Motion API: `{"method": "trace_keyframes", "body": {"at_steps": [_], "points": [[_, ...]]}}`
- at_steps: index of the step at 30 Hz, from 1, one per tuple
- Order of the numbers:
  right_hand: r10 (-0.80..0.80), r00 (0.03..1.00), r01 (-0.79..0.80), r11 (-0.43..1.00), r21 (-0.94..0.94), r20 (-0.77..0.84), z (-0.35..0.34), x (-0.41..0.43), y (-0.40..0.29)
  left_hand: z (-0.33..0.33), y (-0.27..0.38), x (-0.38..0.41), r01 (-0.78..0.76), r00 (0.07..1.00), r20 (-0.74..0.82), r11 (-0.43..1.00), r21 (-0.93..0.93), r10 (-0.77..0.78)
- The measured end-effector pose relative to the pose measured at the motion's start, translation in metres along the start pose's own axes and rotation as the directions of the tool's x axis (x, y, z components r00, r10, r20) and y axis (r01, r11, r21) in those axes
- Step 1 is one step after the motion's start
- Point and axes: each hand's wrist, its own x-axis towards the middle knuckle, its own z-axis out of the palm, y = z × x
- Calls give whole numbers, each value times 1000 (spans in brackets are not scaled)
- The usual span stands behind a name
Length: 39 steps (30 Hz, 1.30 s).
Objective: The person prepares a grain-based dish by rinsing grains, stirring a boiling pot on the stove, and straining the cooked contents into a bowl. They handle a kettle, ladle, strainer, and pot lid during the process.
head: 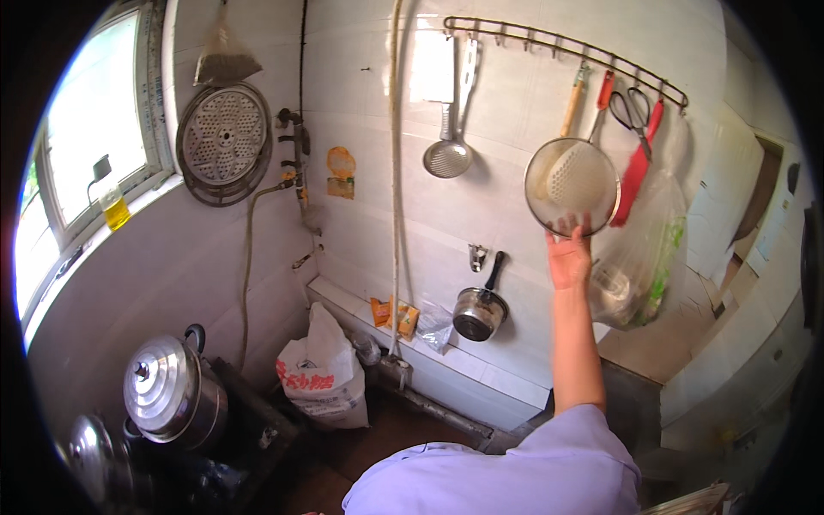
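Note:
My right hand [570,257] reaches up to the wall, palm towards me. Its thumb lies at the lower rim of a round fine-mesh strainer [599,167], and its fingers show through the mesh behind. The strainer's red handle hangs from a metal hook rack [528,38]. Behind it hangs a perforated utensil with a wooden handle [573,106]. Black-handled scissors [634,112] and a long red utensil [637,170] hang just to the right. Below them is a clear plastic bag [656,257] with green on it. My left hand is out of view.
A cleaver [434,71] and a slotted metal ladle [448,159] hang further left. Below hangs a small saucepan [477,315]. On the left stand a lidded steel pot [161,389] and a white sack [325,380]. A vertical pipe [394,193] crosses the wall.

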Motion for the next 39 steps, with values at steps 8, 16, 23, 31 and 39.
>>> {"method": "trace_keyframes", "body": {"at_steps": [8,16,23,31,39], "points": [[-194,840,458,754,-471,506,138,28,31,-34,51,-25,-160,977,-167,975,-157,133],[-14,-354,435,882,178,935,301,-229,184,-97,107,-106,-51,669,-729,988,147,143],[-835,-511,-440,457,773,202,343,-485,100,-79,111,-282,515,632,-739,839,175,-234],[-951,-276,-577,281,767,141,379,-626,-45,7,103,-465,135,609,83,0,-991,-788],[-942,-299,-624,315,716,154,335,-783,-192,62,81,-600,-215,353,-13,-67,-974,-936]]}}
